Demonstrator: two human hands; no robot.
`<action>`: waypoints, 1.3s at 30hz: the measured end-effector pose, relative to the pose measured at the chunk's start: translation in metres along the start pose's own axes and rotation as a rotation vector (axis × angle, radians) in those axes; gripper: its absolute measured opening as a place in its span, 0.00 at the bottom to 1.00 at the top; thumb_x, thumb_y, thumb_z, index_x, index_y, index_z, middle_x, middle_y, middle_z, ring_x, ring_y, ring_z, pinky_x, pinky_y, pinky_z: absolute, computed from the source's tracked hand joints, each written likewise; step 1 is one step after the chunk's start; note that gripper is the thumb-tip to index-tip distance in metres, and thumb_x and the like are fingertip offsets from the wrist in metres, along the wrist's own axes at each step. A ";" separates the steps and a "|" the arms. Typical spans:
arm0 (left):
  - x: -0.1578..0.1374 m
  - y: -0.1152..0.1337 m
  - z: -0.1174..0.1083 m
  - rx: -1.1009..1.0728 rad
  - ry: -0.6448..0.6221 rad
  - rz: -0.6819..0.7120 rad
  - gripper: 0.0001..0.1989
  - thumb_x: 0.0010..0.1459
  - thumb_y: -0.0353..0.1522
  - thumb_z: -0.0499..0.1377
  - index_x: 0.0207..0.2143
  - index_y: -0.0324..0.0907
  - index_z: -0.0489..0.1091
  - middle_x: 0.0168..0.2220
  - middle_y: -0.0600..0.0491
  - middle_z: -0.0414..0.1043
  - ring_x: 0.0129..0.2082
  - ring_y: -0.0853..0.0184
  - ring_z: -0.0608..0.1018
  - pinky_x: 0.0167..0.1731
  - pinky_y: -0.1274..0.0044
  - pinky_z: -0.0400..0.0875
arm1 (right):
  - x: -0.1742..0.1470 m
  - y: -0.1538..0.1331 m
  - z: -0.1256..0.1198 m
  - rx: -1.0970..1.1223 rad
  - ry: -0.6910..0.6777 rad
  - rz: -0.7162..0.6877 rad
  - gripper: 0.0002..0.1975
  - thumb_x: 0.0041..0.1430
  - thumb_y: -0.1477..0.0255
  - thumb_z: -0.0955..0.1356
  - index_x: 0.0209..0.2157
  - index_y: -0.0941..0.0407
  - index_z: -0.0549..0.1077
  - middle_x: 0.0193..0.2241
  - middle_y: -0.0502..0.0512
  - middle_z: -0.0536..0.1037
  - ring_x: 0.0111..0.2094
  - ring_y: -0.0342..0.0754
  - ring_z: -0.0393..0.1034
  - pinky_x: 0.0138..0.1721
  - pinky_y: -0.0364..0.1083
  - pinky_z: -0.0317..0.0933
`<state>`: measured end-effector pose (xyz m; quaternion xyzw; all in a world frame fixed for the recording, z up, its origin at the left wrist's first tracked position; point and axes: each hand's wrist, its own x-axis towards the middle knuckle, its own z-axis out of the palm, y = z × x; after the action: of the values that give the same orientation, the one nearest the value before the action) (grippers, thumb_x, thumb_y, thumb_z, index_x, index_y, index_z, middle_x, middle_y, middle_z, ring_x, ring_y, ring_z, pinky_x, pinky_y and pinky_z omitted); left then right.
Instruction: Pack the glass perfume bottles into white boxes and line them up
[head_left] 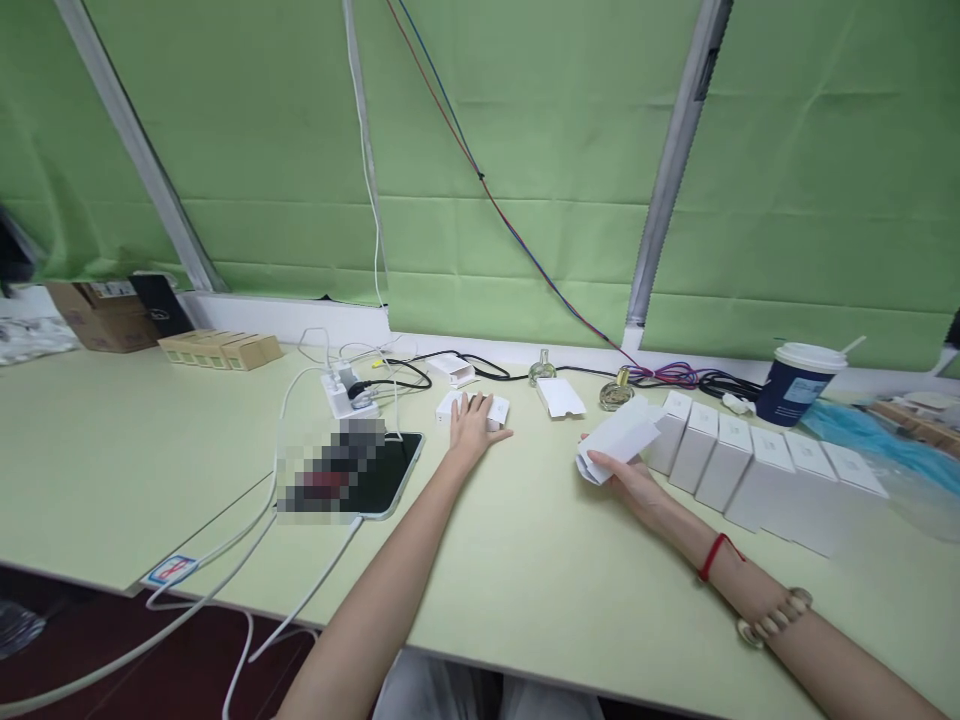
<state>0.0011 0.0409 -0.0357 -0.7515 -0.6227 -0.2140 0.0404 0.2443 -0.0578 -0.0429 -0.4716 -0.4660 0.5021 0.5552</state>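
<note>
My left hand (471, 430) lies over a small white box (445, 408) on the table, its fingers spread across the top and the thumb out to the right. In my right hand (626, 478) is a white folded carton (616, 440), tilted above the table, the thumb on its near side. Just beyond that carton stands a glass bottle with a gold neck (616, 392). A clear glass bottle (543, 370) is further left, behind a flat white box (561, 398). Another white box (451, 370) with an open end sits behind my left hand.
A row of several white boxes (750, 460) stands right of my right hand. Behind it is a lidded paper cup (799, 385) with a straw. A tablet (379, 485), a power strip (346, 395) and white cables lie left. Yellowish boxes (217, 350) sit far left.
</note>
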 end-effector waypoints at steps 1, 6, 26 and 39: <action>-0.001 -0.001 0.000 -0.005 -0.005 -0.019 0.36 0.47 0.48 0.58 0.57 0.43 0.57 0.61 0.46 0.53 0.61 0.49 0.50 0.58 0.61 0.39 | 0.000 0.001 0.000 -0.022 -0.016 -0.005 0.27 0.38 0.62 0.74 0.42 0.55 0.71 0.46 0.58 0.73 0.49 0.57 0.66 0.50 0.56 0.61; -0.007 -0.002 0.003 -0.051 0.029 -0.079 0.33 0.48 0.47 0.57 0.55 0.44 0.60 0.60 0.47 0.54 0.60 0.50 0.52 0.57 0.59 0.40 | 0.000 0.007 0.005 -0.154 -0.072 -0.052 0.32 0.32 0.63 0.76 0.43 0.56 0.70 0.45 0.59 0.73 0.46 0.56 0.68 0.49 0.56 0.62; -0.027 0.019 -0.022 -0.396 0.253 -0.082 0.27 0.63 0.39 0.35 0.28 0.40 0.70 0.29 0.46 0.72 0.32 0.63 0.72 0.36 0.74 0.59 | 0.015 -0.010 0.047 -0.071 -0.095 -0.156 0.29 0.39 0.54 0.71 0.42 0.56 0.67 0.41 0.60 0.75 0.44 0.57 0.70 0.45 0.56 0.64; -0.024 0.027 -0.051 -0.970 0.521 -0.353 0.29 0.57 0.50 0.40 0.18 0.40 0.63 0.18 0.51 0.65 0.21 0.68 0.65 0.23 0.78 0.54 | 0.047 -0.096 0.131 -0.153 -0.101 -0.186 0.37 0.43 0.50 0.67 0.51 0.55 0.54 0.43 0.62 0.72 0.37 0.55 0.72 0.23 0.49 0.69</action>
<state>0.0098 -0.0036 0.0072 -0.4914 -0.5387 -0.6565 -0.1932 0.1290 -0.0083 0.0704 -0.4414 -0.5720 0.4347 0.5376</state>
